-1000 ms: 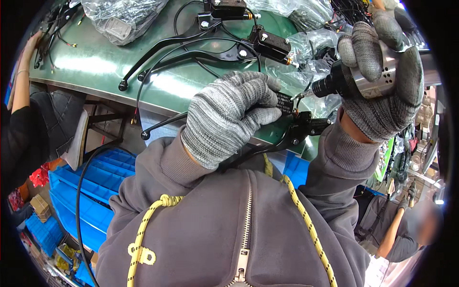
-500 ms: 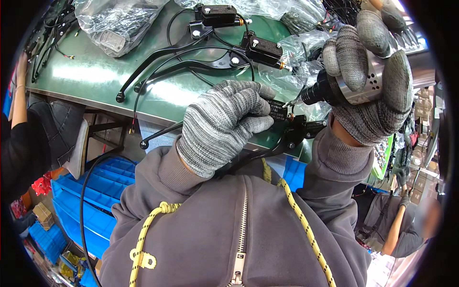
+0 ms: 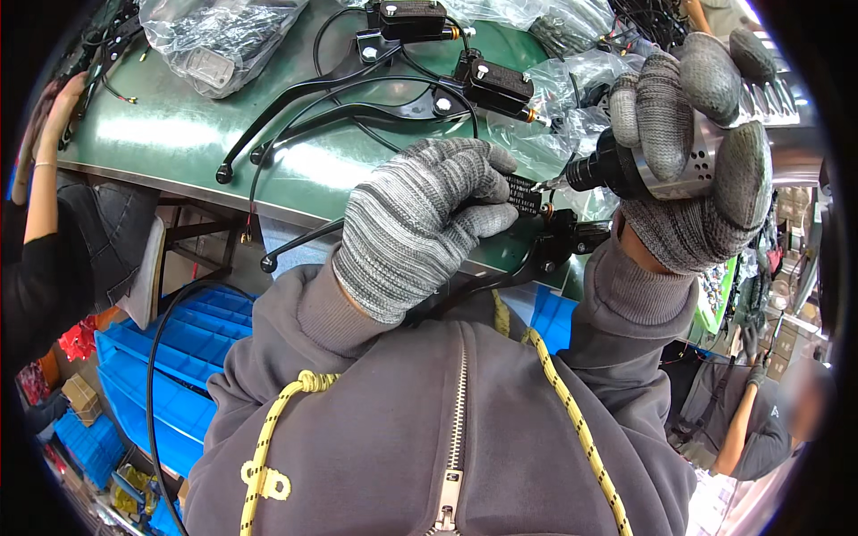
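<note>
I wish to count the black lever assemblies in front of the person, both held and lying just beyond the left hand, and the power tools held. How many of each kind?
Lever assemblies on table: 2
Lever assembly in left hand: 1
Power driver in right hand: 1
Total: 4

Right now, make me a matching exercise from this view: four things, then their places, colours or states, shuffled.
1. left hand
2. tool
3. crates
4. drawstring

A. blue, lower left of the picture
B. gripped in the right hand
C. yellow with dark flecks
D. gloved, holding a black part

Pairs: 1-D, 2-B, 3-A, 4-C
</note>
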The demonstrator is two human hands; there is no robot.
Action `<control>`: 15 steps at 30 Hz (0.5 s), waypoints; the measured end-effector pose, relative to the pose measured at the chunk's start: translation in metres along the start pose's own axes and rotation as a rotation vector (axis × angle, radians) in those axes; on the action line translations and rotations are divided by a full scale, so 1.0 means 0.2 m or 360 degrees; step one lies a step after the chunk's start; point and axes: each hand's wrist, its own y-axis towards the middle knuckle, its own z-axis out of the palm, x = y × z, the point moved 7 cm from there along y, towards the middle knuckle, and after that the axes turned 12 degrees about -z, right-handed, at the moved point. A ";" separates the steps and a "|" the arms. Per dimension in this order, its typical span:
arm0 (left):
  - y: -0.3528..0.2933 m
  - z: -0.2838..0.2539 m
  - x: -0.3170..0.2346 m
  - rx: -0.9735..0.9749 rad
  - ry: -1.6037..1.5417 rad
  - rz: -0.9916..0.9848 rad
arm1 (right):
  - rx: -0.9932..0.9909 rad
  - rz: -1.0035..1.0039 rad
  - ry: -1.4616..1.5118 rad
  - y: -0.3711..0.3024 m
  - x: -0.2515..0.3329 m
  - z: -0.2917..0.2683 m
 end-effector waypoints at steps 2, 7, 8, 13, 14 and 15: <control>0.01 0.01 -0.01 0.0025 0.0017 0.0021 | 0.0006 -0.0010 -0.0061 -0.01 0.03 0.00; 0.00 0.00 -0.01 0.0006 0.0074 0.0038 | -0.0041 -0.0068 -0.0194 -0.01 0.02 0.00; 0.01 0.01 -0.02 0.0014 0.0048 0.0048 | -0.0007 -0.0077 -0.0154 -0.01 0.04 -0.01; 0.03 0.01 0.00 0.0001 0.0026 0.0069 | -0.0065 -0.0061 -0.0204 -0.03 0.03 0.00; 0.02 0.01 0.01 -0.0016 0.0005 0.0071 | -0.0092 -0.0080 -0.0180 -0.02 0.02 0.00; 0.02 0.00 0.01 -0.0033 -0.0015 0.0073 | -0.0120 -0.0099 -0.0155 -0.02 0.01 0.00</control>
